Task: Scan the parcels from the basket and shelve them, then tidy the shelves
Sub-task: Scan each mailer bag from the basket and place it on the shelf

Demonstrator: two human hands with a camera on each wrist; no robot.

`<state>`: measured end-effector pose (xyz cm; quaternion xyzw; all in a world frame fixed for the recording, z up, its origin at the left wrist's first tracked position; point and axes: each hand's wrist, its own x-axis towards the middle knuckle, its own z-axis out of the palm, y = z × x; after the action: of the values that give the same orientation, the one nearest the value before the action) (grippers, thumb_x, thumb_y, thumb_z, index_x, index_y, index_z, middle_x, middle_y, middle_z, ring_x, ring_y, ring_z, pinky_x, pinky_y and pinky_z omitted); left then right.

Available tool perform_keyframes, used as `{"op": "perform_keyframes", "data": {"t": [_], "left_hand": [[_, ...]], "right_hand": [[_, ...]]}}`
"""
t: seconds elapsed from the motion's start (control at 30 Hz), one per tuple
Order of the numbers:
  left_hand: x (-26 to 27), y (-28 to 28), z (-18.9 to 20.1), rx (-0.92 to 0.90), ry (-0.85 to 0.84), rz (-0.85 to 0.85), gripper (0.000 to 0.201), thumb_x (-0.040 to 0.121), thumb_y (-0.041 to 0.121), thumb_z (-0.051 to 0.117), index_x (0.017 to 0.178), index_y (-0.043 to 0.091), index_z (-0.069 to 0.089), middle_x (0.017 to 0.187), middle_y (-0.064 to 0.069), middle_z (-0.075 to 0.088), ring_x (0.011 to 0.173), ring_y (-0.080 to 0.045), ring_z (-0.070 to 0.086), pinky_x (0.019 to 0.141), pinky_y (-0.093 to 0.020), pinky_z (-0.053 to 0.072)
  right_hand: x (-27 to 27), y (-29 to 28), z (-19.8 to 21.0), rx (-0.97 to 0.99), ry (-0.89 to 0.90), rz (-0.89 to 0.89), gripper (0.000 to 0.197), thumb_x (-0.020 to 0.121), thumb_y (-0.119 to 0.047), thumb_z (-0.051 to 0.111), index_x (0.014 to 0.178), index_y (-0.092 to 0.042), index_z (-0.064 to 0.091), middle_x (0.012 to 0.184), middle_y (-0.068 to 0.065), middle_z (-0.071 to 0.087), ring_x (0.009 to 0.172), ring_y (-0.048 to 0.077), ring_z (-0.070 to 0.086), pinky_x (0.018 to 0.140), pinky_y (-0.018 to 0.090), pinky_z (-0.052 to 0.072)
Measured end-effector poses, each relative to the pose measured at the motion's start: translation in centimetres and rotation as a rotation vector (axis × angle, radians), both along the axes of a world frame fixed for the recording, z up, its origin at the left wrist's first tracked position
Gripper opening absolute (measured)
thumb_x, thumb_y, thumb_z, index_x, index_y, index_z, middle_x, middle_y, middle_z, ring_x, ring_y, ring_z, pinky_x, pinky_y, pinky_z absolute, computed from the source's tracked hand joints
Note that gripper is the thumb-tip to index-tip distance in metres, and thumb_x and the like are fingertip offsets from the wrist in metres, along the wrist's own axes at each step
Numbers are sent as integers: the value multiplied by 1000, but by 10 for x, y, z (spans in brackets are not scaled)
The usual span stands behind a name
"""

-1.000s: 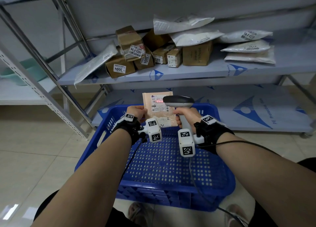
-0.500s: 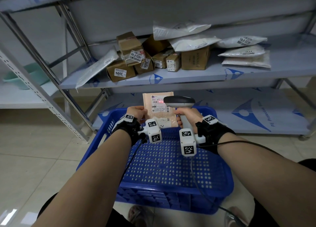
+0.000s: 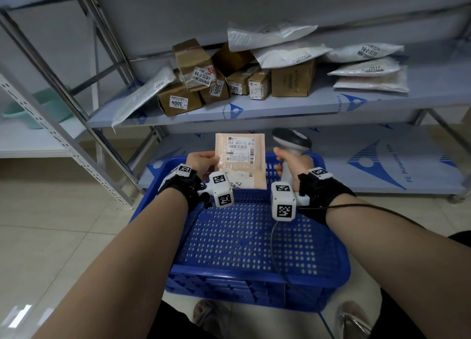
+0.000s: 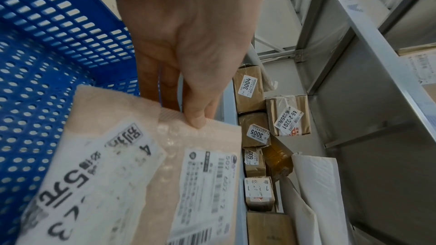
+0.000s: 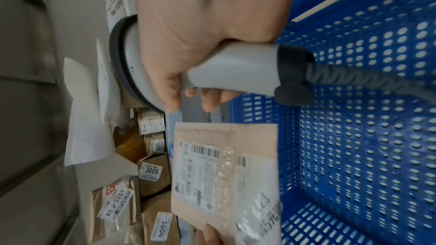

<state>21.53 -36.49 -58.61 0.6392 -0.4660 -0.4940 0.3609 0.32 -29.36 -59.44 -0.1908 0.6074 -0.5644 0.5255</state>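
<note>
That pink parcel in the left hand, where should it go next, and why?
Probably up onto the shelf beside the boxes. The left hand pinches the pink parcel above the basket, and the scanner in the right hand sits off to its side, showing no red light.

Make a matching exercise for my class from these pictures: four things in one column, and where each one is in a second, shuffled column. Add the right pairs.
Things
1. pink padded envelope
2. barcode scanner
3. box labelled 3004
4. blue basket

Places
A. on the floor in front of the shelves
B. gripped in the right hand
C. on the middle shelf
D. pinched by its edge in the left hand

Pairs: 1-D, 2-B, 3-C, 4-A
</note>
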Motion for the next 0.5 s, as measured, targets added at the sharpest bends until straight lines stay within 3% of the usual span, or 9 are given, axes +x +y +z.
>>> {"op": "perform_keyframes", "data": {"t": [0.13,0.23,0.3,0.43,0.5], "left_hand": [[6,2,1,16,46,-110,30,90,-1,59,119,-6,61,72,-8,71,67,-22,65,74,-40,56],[3,4,3,31,102,-175,30,90,-1,58,120,-5,60,69,-4,72,58,-15,68,56,-29,58],[-1,5,4,30,133,-206,30,91,0,57,120,-4,60,67,-2,72,56,-14,68,51,-26,56],[-8,8,4,48,171,-282,29,92,3,56,121,0,61,77,-5,72,61,-15,70,52,-26,56],[-8,6,2,66,219,-317,32,94,7,54,125,1,59,84,-8,72,69,-19,70,58,-30,58]], "right_hand": [[-4,-1,-3,8,-50,-59,18,81,-16,76,81,-9,60,65,5,61,43,9,59,41,19,46],[-1,-4,-9,22,-101,-34,17,81,-15,75,77,-7,61,63,5,62,46,11,60,52,27,49],[3,-2,-11,32,-119,-21,15,83,-11,72,74,-7,61,53,2,62,41,9,58,50,25,47],[8,0,-14,61,-109,-22,6,85,-4,67,83,0,62,53,3,63,43,8,58,46,22,48],[7,0,-14,75,-77,-35,5,87,-2,64,86,1,60,42,1,60,36,6,56,40,18,46]]}}
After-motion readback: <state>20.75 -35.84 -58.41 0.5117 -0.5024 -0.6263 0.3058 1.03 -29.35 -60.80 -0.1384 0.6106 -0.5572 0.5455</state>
